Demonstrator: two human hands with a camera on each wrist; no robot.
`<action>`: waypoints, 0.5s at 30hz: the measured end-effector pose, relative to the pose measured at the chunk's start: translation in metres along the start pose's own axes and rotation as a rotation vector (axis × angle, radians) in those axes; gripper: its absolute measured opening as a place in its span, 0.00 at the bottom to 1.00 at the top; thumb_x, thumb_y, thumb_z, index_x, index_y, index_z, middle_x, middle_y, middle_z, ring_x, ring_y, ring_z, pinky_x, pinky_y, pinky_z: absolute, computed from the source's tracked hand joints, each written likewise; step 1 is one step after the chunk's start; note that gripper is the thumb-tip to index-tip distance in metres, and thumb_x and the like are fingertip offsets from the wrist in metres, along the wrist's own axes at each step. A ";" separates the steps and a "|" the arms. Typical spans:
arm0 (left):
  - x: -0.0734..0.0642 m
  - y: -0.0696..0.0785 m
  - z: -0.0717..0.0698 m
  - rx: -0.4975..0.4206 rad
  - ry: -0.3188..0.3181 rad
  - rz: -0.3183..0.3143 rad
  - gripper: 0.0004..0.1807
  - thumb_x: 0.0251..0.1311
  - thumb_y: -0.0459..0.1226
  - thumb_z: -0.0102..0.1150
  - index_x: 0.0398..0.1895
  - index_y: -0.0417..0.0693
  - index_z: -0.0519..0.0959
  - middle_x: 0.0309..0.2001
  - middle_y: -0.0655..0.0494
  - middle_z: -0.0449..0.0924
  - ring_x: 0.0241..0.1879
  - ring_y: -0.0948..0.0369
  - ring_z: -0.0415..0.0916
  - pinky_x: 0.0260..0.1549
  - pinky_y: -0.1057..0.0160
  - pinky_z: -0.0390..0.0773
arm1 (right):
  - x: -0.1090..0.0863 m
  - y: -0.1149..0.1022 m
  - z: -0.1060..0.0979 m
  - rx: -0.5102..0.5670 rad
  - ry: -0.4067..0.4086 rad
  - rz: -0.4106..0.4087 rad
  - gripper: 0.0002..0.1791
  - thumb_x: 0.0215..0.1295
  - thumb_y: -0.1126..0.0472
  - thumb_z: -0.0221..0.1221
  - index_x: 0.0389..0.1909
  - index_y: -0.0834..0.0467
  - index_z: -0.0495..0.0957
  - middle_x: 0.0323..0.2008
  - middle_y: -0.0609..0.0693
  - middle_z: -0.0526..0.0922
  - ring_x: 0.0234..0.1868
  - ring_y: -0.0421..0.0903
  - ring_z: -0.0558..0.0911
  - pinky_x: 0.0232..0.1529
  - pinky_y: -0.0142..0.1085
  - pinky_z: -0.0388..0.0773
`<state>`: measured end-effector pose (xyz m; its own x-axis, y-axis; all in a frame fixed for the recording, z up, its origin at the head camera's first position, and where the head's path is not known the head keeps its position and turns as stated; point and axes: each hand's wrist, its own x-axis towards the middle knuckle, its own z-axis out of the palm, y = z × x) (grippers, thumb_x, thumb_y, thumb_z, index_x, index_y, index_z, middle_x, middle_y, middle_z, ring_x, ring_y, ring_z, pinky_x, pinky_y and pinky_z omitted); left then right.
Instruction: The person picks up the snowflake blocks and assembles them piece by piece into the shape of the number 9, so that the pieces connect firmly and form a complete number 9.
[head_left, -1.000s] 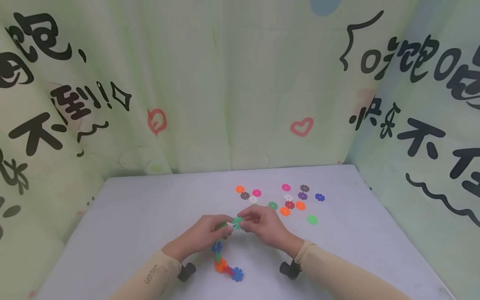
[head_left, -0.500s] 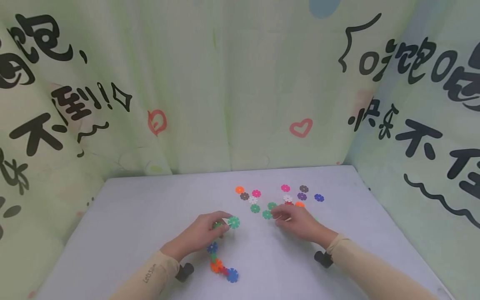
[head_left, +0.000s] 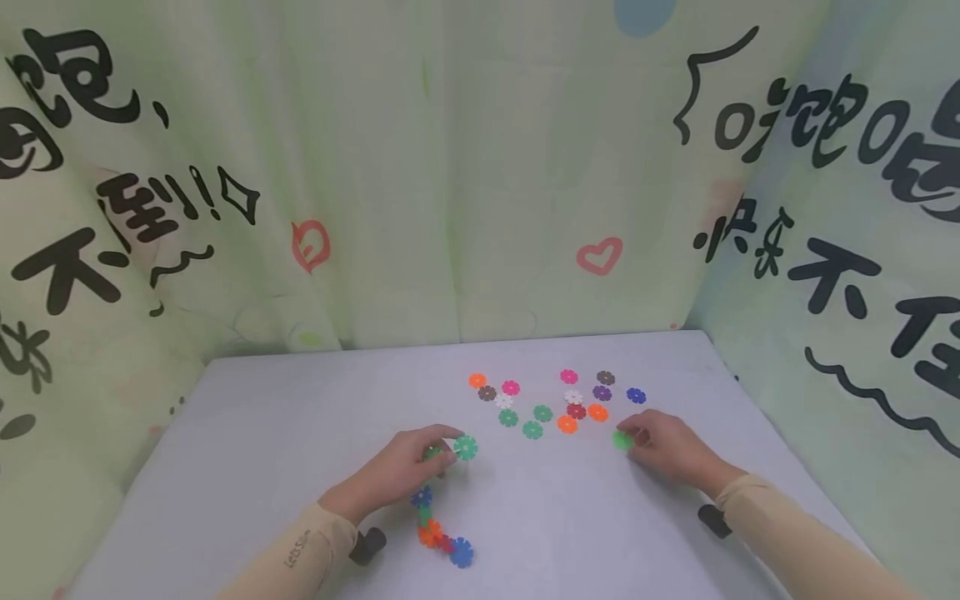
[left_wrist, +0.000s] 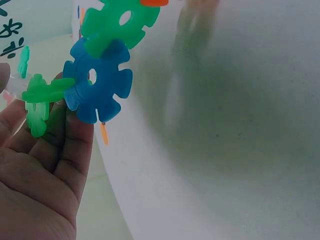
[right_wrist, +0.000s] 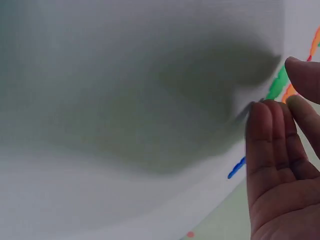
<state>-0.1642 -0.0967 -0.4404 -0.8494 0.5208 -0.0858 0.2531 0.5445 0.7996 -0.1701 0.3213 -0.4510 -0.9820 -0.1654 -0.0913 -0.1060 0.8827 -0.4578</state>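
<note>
While left hand (head_left: 401, 462) pinches disc chain (head_left: 422, 497) | right hand (head_left: 671, 447) outstretched at light-green disc (head_left: 621, 440) | right grip's closure unclear

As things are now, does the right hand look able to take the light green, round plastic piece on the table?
Probably yes: the right hand is at the edge of the light green, round plastic piece, with no other piece between them; whether they touch, I cannot tell.
</note>
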 end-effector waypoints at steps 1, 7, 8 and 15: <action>0.000 0.000 0.000 0.002 0.000 0.001 0.21 0.71 0.44 0.56 0.64 0.52 0.75 0.41 0.57 0.83 0.35 0.59 0.80 0.39 0.56 0.78 | 0.000 0.001 0.002 -0.004 0.000 0.008 0.20 0.58 0.67 0.68 0.54 0.62 0.81 0.43 0.50 0.81 0.45 0.52 0.80 0.45 0.49 0.81; 0.001 -0.001 0.001 0.001 -0.001 0.005 0.21 0.71 0.44 0.56 0.64 0.52 0.75 0.43 0.58 0.82 0.35 0.60 0.80 0.39 0.56 0.79 | 0.004 0.007 0.008 -0.062 0.015 0.000 0.21 0.59 0.65 0.69 0.54 0.62 0.80 0.40 0.49 0.78 0.41 0.49 0.78 0.44 0.48 0.80; 0.001 -0.001 0.001 0.000 -0.001 0.002 0.20 0.71 0.44 0.56 0.63 0.51 0.76 0.44 0.59 0.82 0.35 0.60 0.80 0.39 0.56 0.79 | 0.005 0.008 0.008 -0.069 0.014 -0.002 0.21 0.59 0.65 0.69 0.54 0.62 0.81 0.39 0.49 0.78 0.41 0.48 0.78 0.44 0.48 0.80; 0.001 -0.002 0.002 0.002 0.005 -0.036 0.15 0.69 0.42 0.58 0.55 0.48 0.80 0.41 0.59 0.82 0.35 0.60 0.79 0.43 0.54 0.79 | 0.013 0.005 0.004 -0.067 -0.030 0.043 0.18 0.59 0.64 0.69 0.49 0.63 0.78 0.39 0.51 0.77 0.41 0.50 0.77 0.45 0.50 0.78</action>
<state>-0.1643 -0.0962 -0.4427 -0.8603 0.4975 -0.1111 0.2236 0.5641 0.7948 -0.1823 0.3213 -0.4582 -0.9808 -0.1389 -0.1368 -0.0750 0.9165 -0.3930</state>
